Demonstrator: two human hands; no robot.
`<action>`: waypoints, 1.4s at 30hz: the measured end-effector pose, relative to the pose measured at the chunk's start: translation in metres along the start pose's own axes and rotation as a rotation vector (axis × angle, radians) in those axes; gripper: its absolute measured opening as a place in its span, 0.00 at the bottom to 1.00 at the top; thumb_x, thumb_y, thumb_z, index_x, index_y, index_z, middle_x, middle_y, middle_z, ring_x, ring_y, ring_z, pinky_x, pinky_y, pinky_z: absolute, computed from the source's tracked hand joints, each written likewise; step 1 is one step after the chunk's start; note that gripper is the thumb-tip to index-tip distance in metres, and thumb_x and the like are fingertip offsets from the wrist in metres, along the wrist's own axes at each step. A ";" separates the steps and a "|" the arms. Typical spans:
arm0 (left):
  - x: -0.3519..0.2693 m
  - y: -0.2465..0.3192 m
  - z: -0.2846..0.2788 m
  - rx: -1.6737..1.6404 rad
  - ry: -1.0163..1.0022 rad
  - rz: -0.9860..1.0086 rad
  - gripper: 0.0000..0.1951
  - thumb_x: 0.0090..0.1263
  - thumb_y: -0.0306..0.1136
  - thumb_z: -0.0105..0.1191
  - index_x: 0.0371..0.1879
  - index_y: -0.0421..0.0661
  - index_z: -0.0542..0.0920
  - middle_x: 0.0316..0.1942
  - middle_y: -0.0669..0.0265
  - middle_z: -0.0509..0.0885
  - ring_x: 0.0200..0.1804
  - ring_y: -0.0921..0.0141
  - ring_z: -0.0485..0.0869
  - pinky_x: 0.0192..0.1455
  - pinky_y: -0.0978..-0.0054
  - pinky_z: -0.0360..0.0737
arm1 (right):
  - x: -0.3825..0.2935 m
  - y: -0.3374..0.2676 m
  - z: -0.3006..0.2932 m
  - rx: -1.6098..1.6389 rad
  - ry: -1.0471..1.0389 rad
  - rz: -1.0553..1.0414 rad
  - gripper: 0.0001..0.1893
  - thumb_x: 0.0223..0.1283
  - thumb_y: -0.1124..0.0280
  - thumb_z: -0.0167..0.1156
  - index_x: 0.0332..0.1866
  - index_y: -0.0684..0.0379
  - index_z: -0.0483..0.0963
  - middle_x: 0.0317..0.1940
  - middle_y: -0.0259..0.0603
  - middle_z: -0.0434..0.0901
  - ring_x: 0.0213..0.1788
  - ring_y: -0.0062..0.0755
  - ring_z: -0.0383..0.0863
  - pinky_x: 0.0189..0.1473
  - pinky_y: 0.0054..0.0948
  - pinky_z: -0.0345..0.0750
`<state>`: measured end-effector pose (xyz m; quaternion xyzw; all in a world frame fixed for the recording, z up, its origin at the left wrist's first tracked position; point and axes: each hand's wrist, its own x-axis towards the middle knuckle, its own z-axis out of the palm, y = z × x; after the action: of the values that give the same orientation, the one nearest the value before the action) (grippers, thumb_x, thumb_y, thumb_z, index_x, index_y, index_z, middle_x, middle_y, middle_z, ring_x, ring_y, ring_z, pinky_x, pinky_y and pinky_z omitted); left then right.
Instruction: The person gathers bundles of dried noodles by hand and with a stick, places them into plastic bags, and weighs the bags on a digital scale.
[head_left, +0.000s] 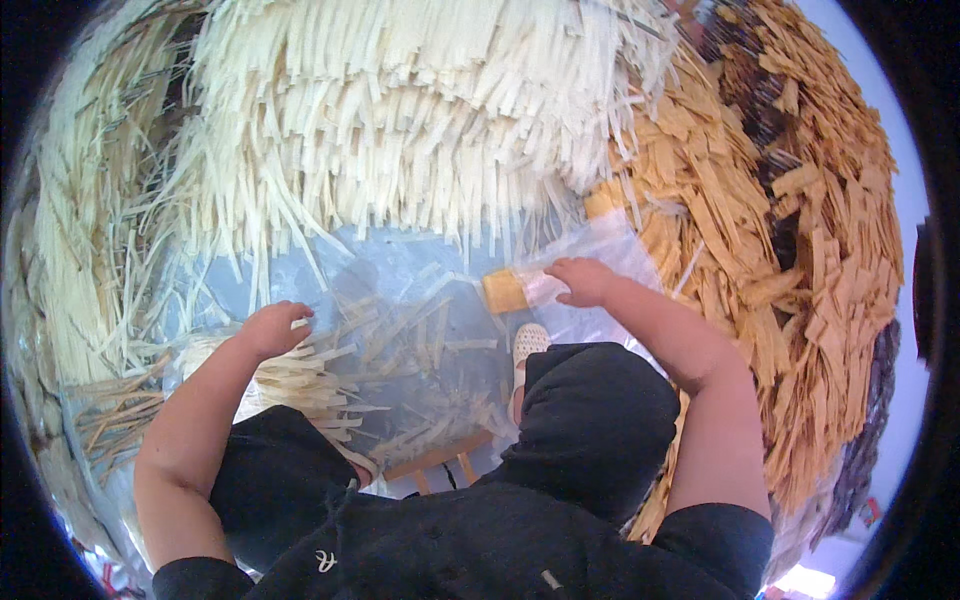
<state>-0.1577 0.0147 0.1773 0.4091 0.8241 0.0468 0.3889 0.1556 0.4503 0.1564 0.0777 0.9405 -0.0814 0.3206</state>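
At left, my left hand (279, 328) hovers over a bundle of pale flat strips (300, 386) that lies partly in clear plastic. A pale bit shows between its curled fingers, but whether they grip it is unclear. My right hand (585, 282) is over a clear plastic bag (600, 247), its thumb and fingers apart. Just left of those fingertips, a block of orange-brown strips (504, 291) shows at the bag's end. Another orange-brown piece (604, 199) lies by the bag's far edge.
A large heap of pale strips (420, 112) spreads ahead of me, and orange-brown strips (720, 195) pile up along the right. Loose strips (427, 337) scatter over the bluish sheet (330, 262). A white perforated shoe (530, 341) is beside my knee. Below stands a wooden frame piece (439, 456).
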 end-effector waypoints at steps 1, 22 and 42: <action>-0.007 -0.003 -0.001 -0.007 0.011 -0.041 0.18 0.62 0.41 0.56 0.50 0.49 0.79 0.47 0.57 0.81 0.51 0.57 0.79 0.55 0.63 0.75 | 0.009 0.005 0.013 -0.001 0.055 -0.021 0.35 0.48 0.57 0.65 0.63 0.57 0.64 0.56 0.48 0.72 0.56 0.48 0.73 0.58 0.44 0.71; -0.044 0.038 0.018 -0.069 -0.048 -0.080 0.18 0.64 0.43 0.55 0.50 0.49 0.80 0.46 0.57 0.82 0.48 0.58 0.80 0.53 0.63 0.76 | 0.026 0.165 0.096 0.222 -0.433 0.297 0.21 0.53 0.55 0.61 0.49 0.57 0.77 0.46 0.46 0.80 0.50 0.42 0.79 0.54 0.40 0.73; 0.324 0.151 -0.199 -0.405 1.049 -0.082 0.35 0.57 0.42 0.58 0.61 0.34 0.66 0.59 0.45 0.72 0.61 0.52 0.72 0.65 0.65 0.68 | 0.261 0.142 -0.221 1.125 0.825 0.398 0.24 0.52 0.56 0.65 0.39 0.71 0.71 0.23 0.43 0.77 0.17 0.28 0.73 0.18 0.30 0.69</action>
<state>-0.3141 0.3929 0.1791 0.2162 0.8969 0.3859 -0.0006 -0.1509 0.6584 0.1536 0.4248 0.7687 -0.4572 -0.1401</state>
